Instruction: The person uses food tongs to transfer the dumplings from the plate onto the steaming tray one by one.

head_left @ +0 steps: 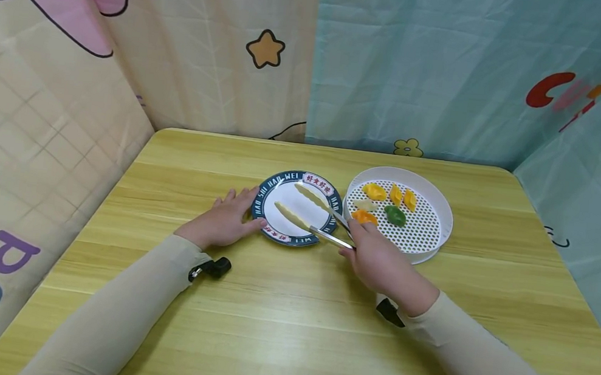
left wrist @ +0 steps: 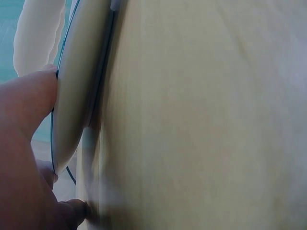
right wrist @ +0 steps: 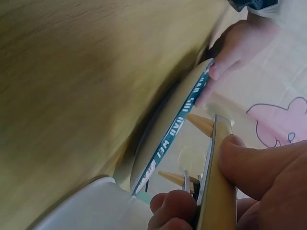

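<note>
My left hand (head_left: 225, 219) rests at the left rim of a round white plate (head_left: 299, 199) with a dark blue lettered border. Its fingers are spread, and the thumb touches the plate's edge in the left wrist view. My right hand (head_left: 380, 263) grips a pair of metal tongs (head_left: 330, 238) with cream-coloured tips. The tongs' arms stand apart over the plate, with nothing seen between them. To the right, a white perforated tray (head_left: 422, 234) holds several small dumpling-like pieces: yellow (head_left: 374, 191), green (head_left: 395, 216), orange (head_left: 365, 217) and pale (head_left: 365, 205).
All of this lies on a wood-grain table (head_left: 263, 330). The tray stands right beside the plate, partly behind my right hand. Printed curtains (head_left: 428, 72) hang behind the table and along its sides. A dark wrist device (head_left: 212, 267) sits at my left cuff.
</note>
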